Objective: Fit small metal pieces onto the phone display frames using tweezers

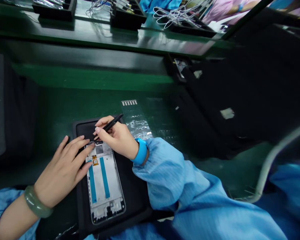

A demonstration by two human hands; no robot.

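A phone display frame lies face down on a black mat, showing a white back with two blue strips and a small orange part. My left hand rests its fingertips on the frame's upper left edge, holding nothing. Just above, my right hand pinches slim black tweezers, their tips low near the frame's top edge. Those tips are partly hidden by my fingers. A jade bangle circles my left wrist, and a blue strap circles my right.
Beyond the mat lies a clear sheet with small white labels on the green workbench. Black trays and white cables sit on a shelf behind. Dark cloth covers the right side, and my blue sleeve crosses the lower right.
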